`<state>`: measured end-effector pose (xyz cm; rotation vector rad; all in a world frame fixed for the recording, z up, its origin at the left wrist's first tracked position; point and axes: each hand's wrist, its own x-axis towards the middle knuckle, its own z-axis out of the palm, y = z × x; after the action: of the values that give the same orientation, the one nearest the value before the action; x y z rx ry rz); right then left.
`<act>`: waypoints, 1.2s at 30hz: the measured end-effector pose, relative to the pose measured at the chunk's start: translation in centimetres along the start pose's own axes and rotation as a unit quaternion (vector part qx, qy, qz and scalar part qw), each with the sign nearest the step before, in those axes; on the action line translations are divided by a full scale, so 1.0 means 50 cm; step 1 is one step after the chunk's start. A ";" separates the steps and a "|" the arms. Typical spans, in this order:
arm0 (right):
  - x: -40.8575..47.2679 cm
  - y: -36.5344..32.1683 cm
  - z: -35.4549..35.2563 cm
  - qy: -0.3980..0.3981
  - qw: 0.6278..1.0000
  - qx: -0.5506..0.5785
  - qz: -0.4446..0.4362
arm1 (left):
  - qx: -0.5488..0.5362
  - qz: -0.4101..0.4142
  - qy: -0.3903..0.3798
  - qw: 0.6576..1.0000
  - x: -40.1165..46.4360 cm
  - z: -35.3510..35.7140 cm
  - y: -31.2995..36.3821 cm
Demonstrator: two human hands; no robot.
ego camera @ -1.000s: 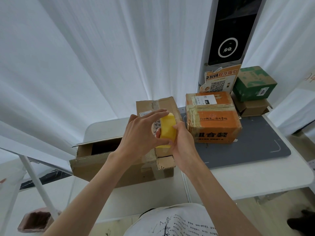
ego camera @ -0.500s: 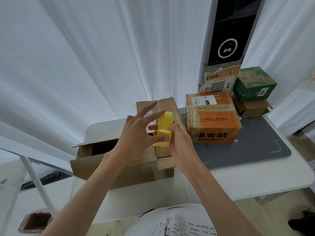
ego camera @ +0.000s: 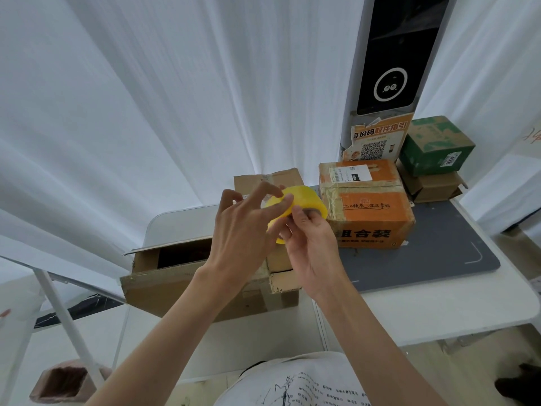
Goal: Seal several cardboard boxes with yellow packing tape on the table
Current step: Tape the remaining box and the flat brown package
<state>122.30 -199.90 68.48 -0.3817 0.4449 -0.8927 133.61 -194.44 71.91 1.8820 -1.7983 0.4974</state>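
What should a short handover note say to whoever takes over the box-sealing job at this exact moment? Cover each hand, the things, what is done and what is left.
Right hand grips the yellow tape roll in the air above the open brown box.
Left hand has fingertips on the roll's face, as if feeling for the tape end.
No tape is pulled out yet.
The open box's flaps are up and unsealed.
The orange box behind already carries tape.
Left: find the end, close the flaps, tape the seam.

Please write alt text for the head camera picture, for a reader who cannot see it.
Two bare hands hold a roll of yellow packing tape above an open brown cardboard box on a white table: the right hand grips it, left hand fingertips touching it.
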 end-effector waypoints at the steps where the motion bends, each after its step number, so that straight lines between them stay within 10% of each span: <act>1: 0.000 0.001 0.000 0.001 1.000 0.000 -0.005 | -0.001 -0.002 0.009 1.000 -0.001 0.001 0.002; 36: -0.018 0.025 0.035 0.100 0.987 -0.093 -0.089 | -0.072 -0.068 -0.006 0.995 0.011 0.046 0.027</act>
<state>123.53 -198.26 69.53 -0.5101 0.6911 -1.0714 132.15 -196.23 70.49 1.8951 -1.6537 0.3003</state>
